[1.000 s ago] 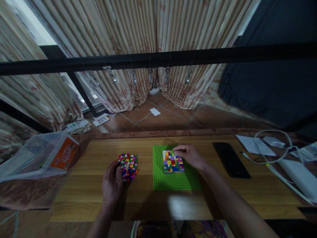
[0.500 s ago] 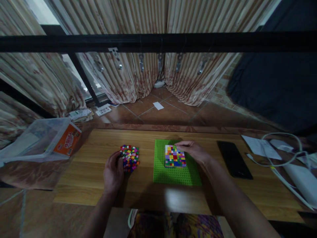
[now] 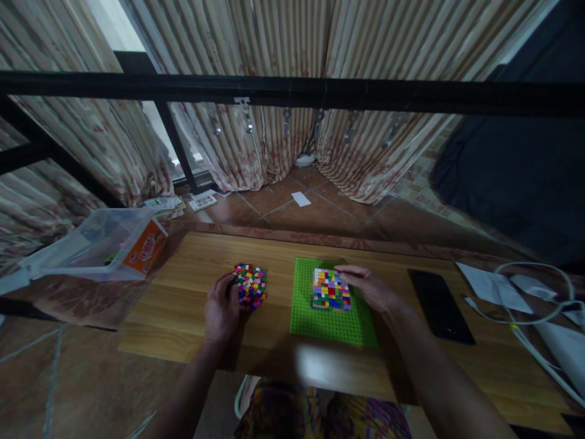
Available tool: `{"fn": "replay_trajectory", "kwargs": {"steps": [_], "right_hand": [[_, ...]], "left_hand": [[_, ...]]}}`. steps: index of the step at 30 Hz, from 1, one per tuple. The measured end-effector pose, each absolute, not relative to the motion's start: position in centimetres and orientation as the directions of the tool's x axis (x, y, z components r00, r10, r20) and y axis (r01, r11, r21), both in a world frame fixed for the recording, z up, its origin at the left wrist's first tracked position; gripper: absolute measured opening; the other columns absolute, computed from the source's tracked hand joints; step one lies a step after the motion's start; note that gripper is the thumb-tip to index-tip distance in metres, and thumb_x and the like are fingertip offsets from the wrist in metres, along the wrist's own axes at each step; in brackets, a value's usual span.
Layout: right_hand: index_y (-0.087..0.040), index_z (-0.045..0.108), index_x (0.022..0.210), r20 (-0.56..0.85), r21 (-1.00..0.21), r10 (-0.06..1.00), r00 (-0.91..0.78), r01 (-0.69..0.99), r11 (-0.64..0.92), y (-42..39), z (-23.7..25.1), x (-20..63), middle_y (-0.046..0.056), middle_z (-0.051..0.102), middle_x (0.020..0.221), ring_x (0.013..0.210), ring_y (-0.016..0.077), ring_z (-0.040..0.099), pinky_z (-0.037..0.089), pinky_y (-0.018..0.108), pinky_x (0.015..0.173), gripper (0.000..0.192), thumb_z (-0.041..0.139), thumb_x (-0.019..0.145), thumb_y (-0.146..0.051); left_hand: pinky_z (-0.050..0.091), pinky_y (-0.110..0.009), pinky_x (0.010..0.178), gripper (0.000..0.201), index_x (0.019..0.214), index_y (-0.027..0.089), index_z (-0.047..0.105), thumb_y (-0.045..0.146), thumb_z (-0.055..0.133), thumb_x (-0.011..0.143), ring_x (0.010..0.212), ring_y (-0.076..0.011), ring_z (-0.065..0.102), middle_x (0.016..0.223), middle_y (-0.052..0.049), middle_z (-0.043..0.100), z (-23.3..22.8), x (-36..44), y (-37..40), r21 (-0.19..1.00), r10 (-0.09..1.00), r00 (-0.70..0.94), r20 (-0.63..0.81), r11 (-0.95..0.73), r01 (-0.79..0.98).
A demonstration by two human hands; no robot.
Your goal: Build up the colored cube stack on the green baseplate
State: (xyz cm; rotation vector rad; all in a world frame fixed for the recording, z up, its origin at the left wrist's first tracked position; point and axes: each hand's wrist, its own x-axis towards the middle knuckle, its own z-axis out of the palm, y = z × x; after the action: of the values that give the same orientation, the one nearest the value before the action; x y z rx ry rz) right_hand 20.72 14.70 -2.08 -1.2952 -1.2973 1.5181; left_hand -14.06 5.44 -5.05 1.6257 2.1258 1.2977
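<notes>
On the wooden table a green studded baseplate (image 3: 336,332) carries a low square block of colourful small bricks (image 3: 331,289). My right hand (image 3: 368,289) reaches in from the right, fingertips pressed together at the block's far right corner; whatever is between them is hidden or too small to name. Left of the baseplate lies a loose pile of tiny multicoloured bricks (image 3: 252,286). My left hand (image 3: 222,310) rests against the pile's left edge with its fingers curled in. Anything inside those fingers is out of sight.
A clear plastic bin (image 3: 98,244) with an orange label stands beyond the table's left end. To the right lie a black phone (image 3: 441,305), a white sheet (image 3: 493,286) and a looped white cable (image 3: 571,283). A black rail (image 3: 292,91) crosses before the curtains.
The whole view has shifted, so the table and its contents appear further right. Both hands keep about the same places, the left by the pile and the right at the block's far right corner.
</notes>
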Motion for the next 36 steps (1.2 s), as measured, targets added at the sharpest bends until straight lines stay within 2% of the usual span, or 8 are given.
{"fn": "replay_trajectory", "kwargs": {"steps": [5,9,11,12,16,23,29,36], "right_hand": [[-0.021,0.074,0.08,-0.096,-0.995,0.98,0.177,-0.034,-0.091,13.3,-2.1,20.7,0.006,0.075,0.086,0.085,0.0233,0.069,0.053,0.041,0.082,0.039,0.081,0.059,-0.053],[-0.021,0.073,0.084,0.057,-0.988,0.938,0.343,0.155,0.003,10.8,1.1,18.3,0.004,0.074,0.086,0.083,0.0208,0.067,0.052,0.037,0.081,0.026,0.074,0.072,-0.044],[-0.022,0.074,0.086,0.132,-0.96,0.964,0.232,0.273,0.066,9.1,2.7,16.0,0.005,0.074,0.087,0.082,0.0207,0.067,0.052,0.035,0.077,0.023,0.069,0.078,-0.043],[-0.023,0.074,0.089,0.155,-0.941,0.983,0.099,0.319,0.117,8.4,3.2,14.6,0.005,0.073,0.091,0.085,0.0206,0.067,0.052,0.035,0.079,0.023,0.065,0.082,-0.042],[-0.024,0.073,0.094,0.215,-0.842,0.927,-0.307,0.423,0.335,6.9,2.2,9.0,0.004,0.071,0.091,0.086,0.0185,0.066,0.051,0.032,0.08,0.02,0.054,0.089,-0.03],[-0.025,0.07,0.108,0.256,-0.673,0.824,-0.506,0.519,0.527,10.2,-1.8,3.5,0.005,0.067,0.098,0.093,0.0184,0.062,0.047,0.032,0.086,0.031,0.045,0.092,-0.015],[-0.023,0.071,0.094,0.208,-0.522,0.782,-0.587,0.609,0.596,12.0,-2.5,1.6,0.006,0.062,0.091,0.09,0.0199,0.059,0.046,0.032,0.084,0.021,0.051,0.094,-0.02],[-0.022,0.07,0.089,0.213,-0.606,0.818,-0.535,0.584,0.54,11.2,-2.2,1.6,0.006,0.065,0.09,0.089,0.0191,0.061,0.046,0.031,0.083,0.02,0.051,0.092,-0.017]], "left_hand": [[0.048,-0.044,0.1,0.03,0.11,0.017,0.062,0.035,0.048,0.089,0.112,-0.0249,0.06,0.116,-0.012,0.065,-5.2,-14.0,5.3,0.724,0.841,-0.397,0.367,0.01,0.69],[0.048,-0.044,0.1,0.029,0.11,0.017,0.061,0.033,0.047,0.09,0.112,-0.0237,0.06,0.116,-0.012,0.064,-4.7,-13.6,5.1,0.738,0.843,-0.402,0.357,0.01,0.675],[0.048,-0.044,0.1,0.028,0.11,0.017,0.061,0.032,0.048,0.091,0.112,-0.0236,0.06,0.117,-0.012,0.064,-4.6,-13.5,5.1,0.743,0.841,-0.41,0.353,0.014,0.67],[0.048,-0.044,0.1,0.028,0.11,0.017,0.062,0.032,0.048,0.09,0.113,-0.0237,0.059,0.117,-0.012,0.064,-4.6,-13.5,5.1,0.745,0.84,-0.412,0.352,0.015,0.667],[0.048,-0.044,0.101,0.027,0.111,0.018,0.062,0.03,0.049,0.09,0.113,-0.0234,0.06,0.116,-0.011,0.065,-4.8,-13.5,4.9,0.759,0.837,-0.421,0.348,0.012,0.651],[0.048,-0.044,0.101,0.026,0.11,0.018,0.063,0.03,0.048,0.092,0.113,-0.0233,0.06,0.117,-0.011,0.066,-5.0,-13.5,4.9,0.779,0.838,-0.423,0.344,-0.004,0.626],[0.048,-0.043,0.101,0.026,0.111,0.018,0.062,0.029,0.049,0.092,0.112,-0.0228,0.06,0.115,-0.011,0.067,-5.2,-13.6,4.9,0.777,0.835,-0.42,0.355,-0.013,0.629],[0.048,-0.044,0.101,0.026,0.111,0.018,0.062,0.029,0.049,0.091,0.112,-0.0228,0.06,0.114,-0.011,0.067,-5.0,-13.6,4.9,0.775,0.833,-0.419,0.363,-0.02,0.631]]}}
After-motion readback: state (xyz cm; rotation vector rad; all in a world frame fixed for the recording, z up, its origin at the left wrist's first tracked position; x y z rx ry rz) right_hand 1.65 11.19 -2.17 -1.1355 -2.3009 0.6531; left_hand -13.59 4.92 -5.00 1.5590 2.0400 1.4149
